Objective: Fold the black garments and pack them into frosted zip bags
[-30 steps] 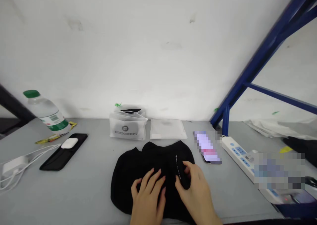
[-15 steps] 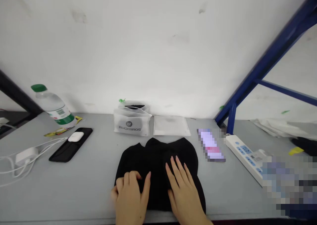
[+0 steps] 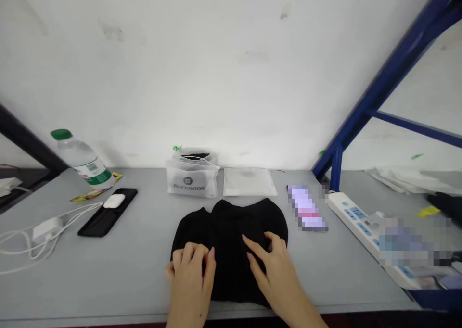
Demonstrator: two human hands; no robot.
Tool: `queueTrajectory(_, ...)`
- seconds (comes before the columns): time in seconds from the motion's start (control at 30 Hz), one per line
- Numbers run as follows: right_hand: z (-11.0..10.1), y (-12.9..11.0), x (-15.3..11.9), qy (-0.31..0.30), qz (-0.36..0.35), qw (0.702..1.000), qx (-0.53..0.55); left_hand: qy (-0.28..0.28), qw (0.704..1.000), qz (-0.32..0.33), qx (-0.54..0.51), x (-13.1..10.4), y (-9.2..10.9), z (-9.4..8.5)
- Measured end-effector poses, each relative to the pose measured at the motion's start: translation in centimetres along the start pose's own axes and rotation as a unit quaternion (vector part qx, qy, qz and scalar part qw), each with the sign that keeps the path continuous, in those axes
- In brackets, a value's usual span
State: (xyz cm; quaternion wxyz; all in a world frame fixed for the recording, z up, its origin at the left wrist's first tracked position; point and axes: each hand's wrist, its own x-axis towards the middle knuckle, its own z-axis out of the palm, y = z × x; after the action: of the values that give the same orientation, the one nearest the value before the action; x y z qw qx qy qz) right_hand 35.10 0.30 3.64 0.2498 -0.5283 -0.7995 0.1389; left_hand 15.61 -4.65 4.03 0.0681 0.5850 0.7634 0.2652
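A black piece of stretchy-looking fabric [image 3: 231, 270] lies spread near the table's front edge, its far outline curved into several lobes. On its left side my left hand [image 3: 191, 275] has curled fingers, with the thumb close against the index finger, gripping the fabric. My right hand [image 3: 277, 275] rests on the right part of the fabric, thumb and index finger apart and the other fingers bent onto the cloth. Behind the fabric stands a frosted pouch marked ROCKBROS [image 3: 191, 181] with something black inside. Beside that pouch lies a flat white packet [image 3: 249, 182].
To the left are a green-capped bottle [image 3: 84, 162], a black phone-like slab [image 3: 97, 224] with a white earbud case [image 3: 114, 201], and a charger with cables [image 3: 47, 229]. At right lie a phone [image 3: 306, 208] and a power strip [image 3: 357, 222] near a blue metal frame [image 3: 364, 107].
My right hand has gone from lying flat with straight fingers to bent fingers, thumb and index apart. My left thumb has come closer to its index finger. The view has shifted slightly.
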Motion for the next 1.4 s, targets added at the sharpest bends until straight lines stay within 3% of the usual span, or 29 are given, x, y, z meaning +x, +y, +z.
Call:
queueTrajectory(0.17,-0.4,0.3,0.5,-0.074,0.056,0.993,0.076,-0.044,0.974,0.111,-0.195,0.7,4.1,1.0)
queueTrajectory(0.33,-1.6,1.5,0.9,-0.094,0.048,0.978,0.180,-0.054,0.964,0.197,-0.168,0.9,7.0,3.8)
queueTrajectory(0.43,-2.6,3.0,1.2,-0.143,0.099,0.930,0.324,-0.057,0.963,0.227,-0.133,0.9,7.1,4.6)
queueTrajectory(0.53,-2.7,4.1,1.6,-0.138,0.215,0.848,0.464,-0.054,0.962,0.252,-0.096,0.6,7.1,4.9)
queueTrajectory(0.57,-2.5,4.2,1.8,-0.130,0.234,0.836,0.479,-0.053,0.962,0.254,-0.089,0.5,7.0,4.8)
queueTrajectory(0.73,-1.1,3.7,2.7,-0.113,0.238,0.879,0.397,-0.111,0.956,0.235,-0.137,1.3,6.6,2.9)
queueTrajectory(0.8,-0.9,3.5,2.9,-0.109,0.231,0.887,0.384,-0.126,0.959,0.198,-0.161,3.3,6.5,1.6)
queueTrajectory(0.87,-0.9,3.5,2.9,-0.107,0.219,0.886,0.395,-0.101,0.974,0.167,-0.116,6.3,6.7,1.0)
queueTrajectory(0.93,-0.9,3.5,2.8,-0.100,0.215,0.884,0.402,-0.065,0.980,0.187,0.024,9.7,7.0,1.2)
queueTrajectory(1.1,-0.5,3.7,2.6,-0.075,0.214,0.887,0.402,-0.070,0.970,0.215,0.094,16.3,7.2,4.5)
queueTrajectory(1.27,-0.2,3.7,2.8,-0.068,0.211,0.882,0.417,-0.063,0.964,0.237,0.101,17.4,6.3,6.4)
queueTrajectory(1.4,-2.1,3.9,1.9,-0.066,0.194,0.860,0.468,-0.025,0.968,0.237,0.075,16.2,5.2,5.0)
